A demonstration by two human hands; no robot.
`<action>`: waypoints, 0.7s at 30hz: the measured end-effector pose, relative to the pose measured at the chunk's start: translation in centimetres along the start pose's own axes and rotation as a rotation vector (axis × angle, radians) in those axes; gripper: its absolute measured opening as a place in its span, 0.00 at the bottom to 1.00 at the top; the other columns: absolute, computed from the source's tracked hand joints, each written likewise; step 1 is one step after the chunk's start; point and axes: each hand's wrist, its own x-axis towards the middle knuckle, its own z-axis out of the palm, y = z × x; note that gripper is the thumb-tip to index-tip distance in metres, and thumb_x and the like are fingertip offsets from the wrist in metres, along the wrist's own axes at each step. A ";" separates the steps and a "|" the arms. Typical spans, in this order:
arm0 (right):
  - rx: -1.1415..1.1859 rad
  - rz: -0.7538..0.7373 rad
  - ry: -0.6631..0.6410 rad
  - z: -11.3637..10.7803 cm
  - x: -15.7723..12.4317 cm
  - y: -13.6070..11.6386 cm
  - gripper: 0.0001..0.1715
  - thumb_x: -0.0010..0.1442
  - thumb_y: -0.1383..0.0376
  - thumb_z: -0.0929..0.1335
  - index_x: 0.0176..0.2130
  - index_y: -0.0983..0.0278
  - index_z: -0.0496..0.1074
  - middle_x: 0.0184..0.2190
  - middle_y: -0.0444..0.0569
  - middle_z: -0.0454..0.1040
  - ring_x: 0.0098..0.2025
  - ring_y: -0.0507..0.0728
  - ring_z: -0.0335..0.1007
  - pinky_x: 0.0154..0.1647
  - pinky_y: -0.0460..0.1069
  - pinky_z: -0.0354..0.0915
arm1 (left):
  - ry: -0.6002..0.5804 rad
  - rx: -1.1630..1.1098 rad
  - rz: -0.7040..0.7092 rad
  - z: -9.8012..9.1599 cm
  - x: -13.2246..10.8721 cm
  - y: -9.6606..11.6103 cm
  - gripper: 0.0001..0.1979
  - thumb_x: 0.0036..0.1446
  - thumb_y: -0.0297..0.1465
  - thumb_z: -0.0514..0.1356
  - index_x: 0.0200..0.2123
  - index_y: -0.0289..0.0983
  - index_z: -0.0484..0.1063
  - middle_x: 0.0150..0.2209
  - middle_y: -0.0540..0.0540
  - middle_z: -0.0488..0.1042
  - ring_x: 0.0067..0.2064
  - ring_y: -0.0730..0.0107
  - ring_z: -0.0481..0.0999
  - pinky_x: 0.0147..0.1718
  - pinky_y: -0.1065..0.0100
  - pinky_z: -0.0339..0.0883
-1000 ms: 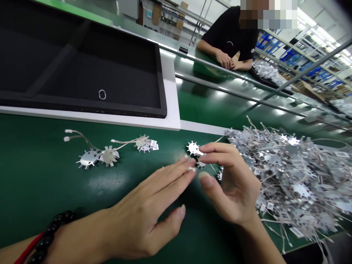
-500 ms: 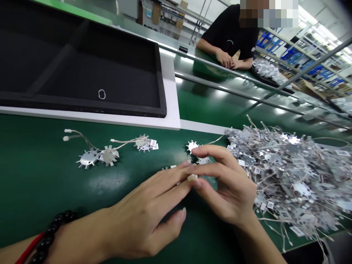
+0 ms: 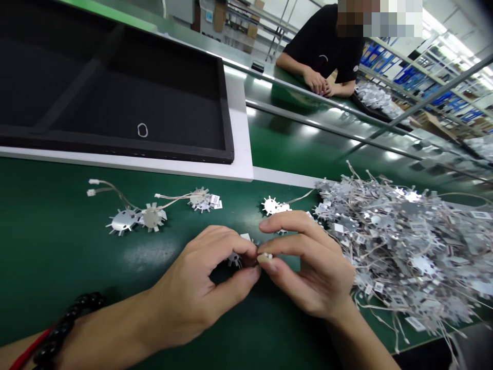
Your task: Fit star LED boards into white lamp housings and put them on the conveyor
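Between the thumb and fingers of my right hand (image 3: 308,262) is a small white connector (image 3: 266,256). My left hand (image 3: 211,280), with a black bead bracelet (image 3: 69,324) at its wrist, has thumb and fingertips closed right beside that connector; what they pinch is hidden. Behind the left fingers, partly covered, lies a silver toothed metal disc (image 3: 233,259). Another pair of toothed discs (image 3: 270,205) with a wire sits just beyond the right fingertips.
At the right is a large pile of wired silver discs (image 3: 416,252). More discs (image 3: 123,220) with white plugs lie at left, others (image 3: 200,198) nearer the middle. A black tray (image 3: 173,149) holds a white loop (image 3: 142,130). Across the bench a person (image 3: 323,56) leans on folded hands.
My left hand's fingers, stretched out before, have curled into a pinch against the connector. My right hand has shifted slightly down and left, still holding the connector.
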 end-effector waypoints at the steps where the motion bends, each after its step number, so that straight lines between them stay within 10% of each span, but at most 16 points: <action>1: 0.003 0.002 -0.006 0.0 0.0 0.0 0.05 0.65 0.70 0.69 0.39 0.61 0.76 0.42 0.52 0.80 0.41 0.57 0.78 0.41 0.54 0.75 | -0.007 -0.019 -0.020 0.0 0.1 0.1 0.03 0.64 0.28 0.62 0.38 0.43 0.75 0.36 0.54 0.79 0.40 0.71 0.77 0.44 0.69 0.69; 11: 0.107 0.138 0.007 0.0 -0.4 0.3 0.04 0.66 0.70 0.72 0.41 0.61 0.74 0.34 0.46 0.83 0.34 0.54 0.79 0.38 0.51 0.74 | 0.210 -0.337 -0.260 0.5 0.5 1.0 0.04 0.61 0.29 0.65 0.35 0.45 0.80 0.28 0.57 0.74 0.30 0.77 0.71 0.32 0.76 0.66; 21: -0.048 0.136 -0.063 -0.3 0.2 0.3 0.10 0.69 0.72 0.67 0.44 0.62 0.78 0.30 0.46 0.79 0.30 0.52 0.74 0.30 0.47 0.70 | 0.152 -0.205 -0.234 -0.3 0.8 0.8 0.06 0.63 0.31 0.65 0.38 0.45 0.84 0.26 0.55 0.76 0.27 0.76 0.70 0.29 0.75 0.67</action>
